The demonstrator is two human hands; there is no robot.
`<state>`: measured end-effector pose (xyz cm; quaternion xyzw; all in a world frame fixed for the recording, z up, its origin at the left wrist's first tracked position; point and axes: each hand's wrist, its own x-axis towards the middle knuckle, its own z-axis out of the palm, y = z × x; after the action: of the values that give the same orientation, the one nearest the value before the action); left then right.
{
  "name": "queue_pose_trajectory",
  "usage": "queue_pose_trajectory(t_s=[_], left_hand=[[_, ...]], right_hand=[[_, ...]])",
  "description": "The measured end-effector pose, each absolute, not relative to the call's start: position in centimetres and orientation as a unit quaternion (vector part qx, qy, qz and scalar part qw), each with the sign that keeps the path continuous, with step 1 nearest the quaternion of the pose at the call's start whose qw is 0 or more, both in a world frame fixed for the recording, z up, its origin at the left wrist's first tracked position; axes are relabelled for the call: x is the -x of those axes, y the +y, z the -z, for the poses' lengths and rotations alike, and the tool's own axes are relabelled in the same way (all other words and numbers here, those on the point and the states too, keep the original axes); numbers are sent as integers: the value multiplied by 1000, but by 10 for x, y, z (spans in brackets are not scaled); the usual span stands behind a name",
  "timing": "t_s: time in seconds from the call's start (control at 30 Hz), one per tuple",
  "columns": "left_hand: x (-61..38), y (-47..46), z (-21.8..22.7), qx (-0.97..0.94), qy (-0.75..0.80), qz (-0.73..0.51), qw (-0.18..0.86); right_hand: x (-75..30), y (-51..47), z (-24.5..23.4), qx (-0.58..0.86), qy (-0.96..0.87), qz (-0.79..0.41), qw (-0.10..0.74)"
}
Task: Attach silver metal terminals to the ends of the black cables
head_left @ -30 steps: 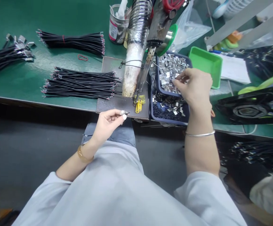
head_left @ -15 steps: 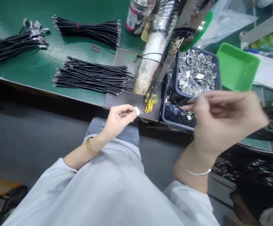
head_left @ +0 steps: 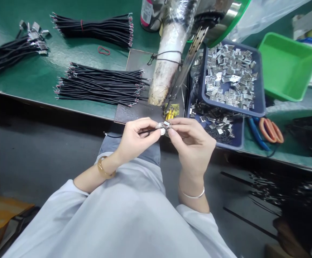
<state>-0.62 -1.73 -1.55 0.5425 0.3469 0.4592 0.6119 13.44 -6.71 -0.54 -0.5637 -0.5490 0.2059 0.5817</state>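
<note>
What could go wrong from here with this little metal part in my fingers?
Your right hand pinches the small metal part beside your left hand, near the table's front edge; it might slip and drop. The black cable trails behind your left hand and could snag. The loose cables show no band, so a bump might scatter them.

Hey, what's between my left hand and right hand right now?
The head view shows a small metal connector piece between your left hand and right hand; finer detail is too small to tell.
</note>
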Motion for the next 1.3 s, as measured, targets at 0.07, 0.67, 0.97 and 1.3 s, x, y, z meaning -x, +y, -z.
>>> queue_pose_trajectory(t_s=[0.07,0.67,0.97,1.3], left_hand=[[6,-17,15,-562,341,-463,595],[9,-18,12,-504,303,-387,710],[6,-12,10,-440,352,-414,715],[6,-7,9,-471,366,-427,679]], right_hand=[[-134,-68,6,564,-551,-206,580],[-133,-71,8,563,-657,11,502],[-133,-73,10,521,-645,49,558],[-132,-65,21,548,-613,-34,568]])
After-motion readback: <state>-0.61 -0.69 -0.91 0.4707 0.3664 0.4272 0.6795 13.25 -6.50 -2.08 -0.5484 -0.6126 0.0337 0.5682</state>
